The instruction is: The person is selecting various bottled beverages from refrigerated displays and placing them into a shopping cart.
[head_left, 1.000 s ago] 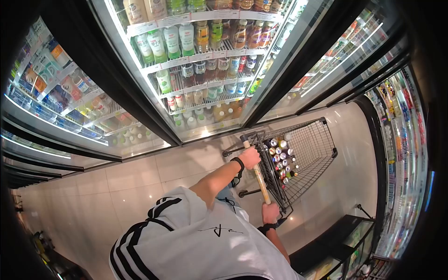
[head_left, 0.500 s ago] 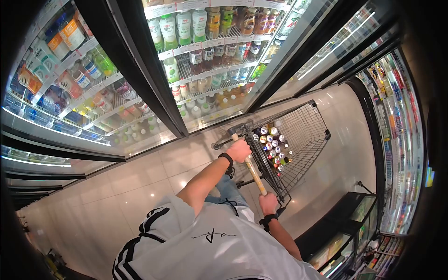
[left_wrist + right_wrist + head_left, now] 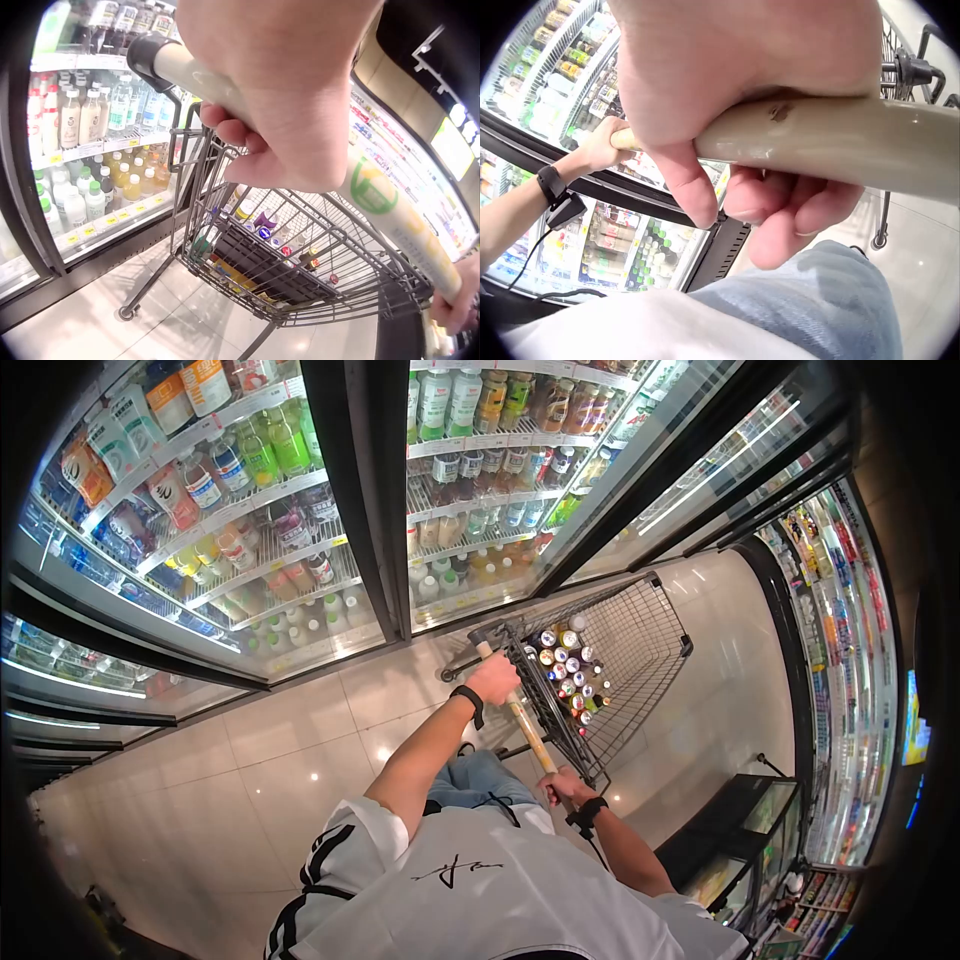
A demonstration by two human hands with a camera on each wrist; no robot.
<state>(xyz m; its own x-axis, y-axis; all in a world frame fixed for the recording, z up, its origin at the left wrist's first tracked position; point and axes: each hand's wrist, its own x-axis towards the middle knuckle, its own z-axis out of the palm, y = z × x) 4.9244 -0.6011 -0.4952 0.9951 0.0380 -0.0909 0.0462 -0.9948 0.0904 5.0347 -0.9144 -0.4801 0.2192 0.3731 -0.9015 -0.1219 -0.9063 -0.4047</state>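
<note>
A dark wire shopping cart (image 3: 650, 685) stands in front of the person, its pale handle bar (image 3: 528, 732) slanting across the head view. Near the bar's black end cap, the left hand (image 3: 493, 678) grips the handle, fingers curled under it in the left wrist view. Farther along the same bar the right hand (image 3: 568, 788) holds on, its palm over the top. The right wrist view shows the right fingertips (image 3: 772, 240) curled loosely beneath the bar. Drink cans and bottles (image 3: 565, 668) are grouped in the cart's handle end.
Glass-door coolers with bottled drinks (image 3: 260, 455) line the left and far side, divided by a black door frame (image 3: 360, 510). A lit, stocked shelf (image 3: 835, 690) curves along the right. At lower right stands a black case (image 3: 740, 825). Glossy tiles (image 3: 290, 750) cover the floor.
The cart and both hands have shifted left in the head view, and more of the left cooler shows. The right hand's fingertips now show on the near side of the handle.
</note>
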